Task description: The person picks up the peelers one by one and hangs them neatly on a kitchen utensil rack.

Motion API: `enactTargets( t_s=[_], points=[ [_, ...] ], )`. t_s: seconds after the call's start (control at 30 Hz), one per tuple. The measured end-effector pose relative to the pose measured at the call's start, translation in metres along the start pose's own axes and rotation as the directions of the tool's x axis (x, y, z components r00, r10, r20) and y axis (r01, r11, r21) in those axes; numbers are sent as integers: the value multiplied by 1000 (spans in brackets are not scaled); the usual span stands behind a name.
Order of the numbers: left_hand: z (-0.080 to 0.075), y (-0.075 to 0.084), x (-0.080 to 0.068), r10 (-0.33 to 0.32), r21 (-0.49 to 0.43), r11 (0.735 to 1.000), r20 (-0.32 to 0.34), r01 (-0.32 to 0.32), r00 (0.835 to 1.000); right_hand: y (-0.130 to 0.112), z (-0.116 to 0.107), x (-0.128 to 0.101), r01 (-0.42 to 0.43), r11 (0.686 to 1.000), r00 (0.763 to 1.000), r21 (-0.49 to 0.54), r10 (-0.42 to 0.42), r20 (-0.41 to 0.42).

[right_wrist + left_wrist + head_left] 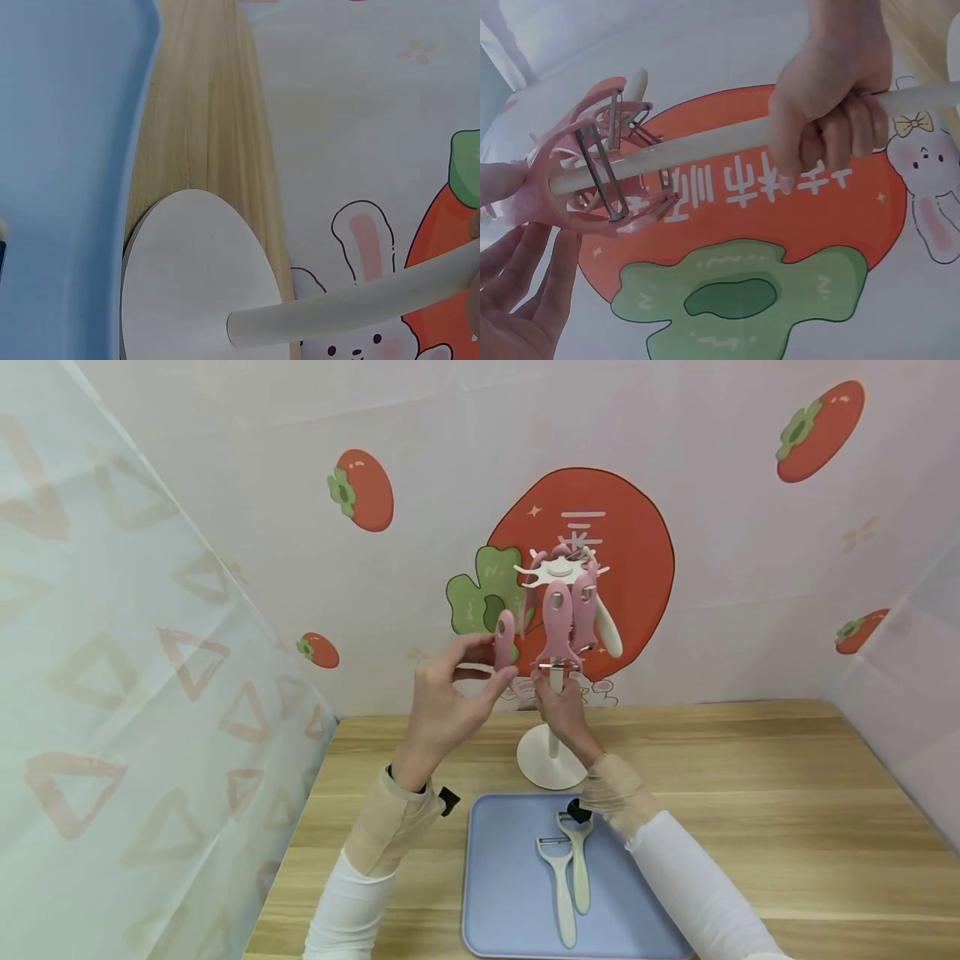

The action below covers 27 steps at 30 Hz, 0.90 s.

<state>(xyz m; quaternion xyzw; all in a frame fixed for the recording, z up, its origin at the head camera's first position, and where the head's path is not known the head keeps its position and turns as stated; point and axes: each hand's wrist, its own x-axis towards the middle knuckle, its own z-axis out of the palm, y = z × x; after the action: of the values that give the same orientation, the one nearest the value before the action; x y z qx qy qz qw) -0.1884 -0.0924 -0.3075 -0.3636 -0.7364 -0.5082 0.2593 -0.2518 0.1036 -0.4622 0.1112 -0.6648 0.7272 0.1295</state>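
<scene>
A white stand (551, 760) on the wooden table carries several pink peelers (558, 618) and a cream one (609, 631) on the hooks at its top. My right hand (558, 697) grips the stand's pole (705, 146), as the left wrist view shows with the right hand (829, 120) curled round it. My left hand (491, 675) is raised beside the stand and pinches a pink peeler (504, 639) by its handle. Pink peelers (592, 176) with metal blades cluster at the pole's end, and my left hand's fingers (525, 300) are just below them.
A blue tray (498, 893) lies near the table's front edge with two cream peelers (572, 868) on it. The stand's round base (199, 277) sits on the wood beside the tray (60, 150). Patterned walls close in at the back and both sides.
</scene>
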Motion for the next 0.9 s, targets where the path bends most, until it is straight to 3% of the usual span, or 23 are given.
enactTargets(
  t_s=[0.37,0.9],
  points=[
    [12,-1,27,17,37,999,-61,-14,998,-1,1,0,2,999,1000,-38,-3,-5],
    [24,-6,33,19,78,997,-83,-12,996,1,-1,0,34,999,999,-21,-34,-3]
  ],
)
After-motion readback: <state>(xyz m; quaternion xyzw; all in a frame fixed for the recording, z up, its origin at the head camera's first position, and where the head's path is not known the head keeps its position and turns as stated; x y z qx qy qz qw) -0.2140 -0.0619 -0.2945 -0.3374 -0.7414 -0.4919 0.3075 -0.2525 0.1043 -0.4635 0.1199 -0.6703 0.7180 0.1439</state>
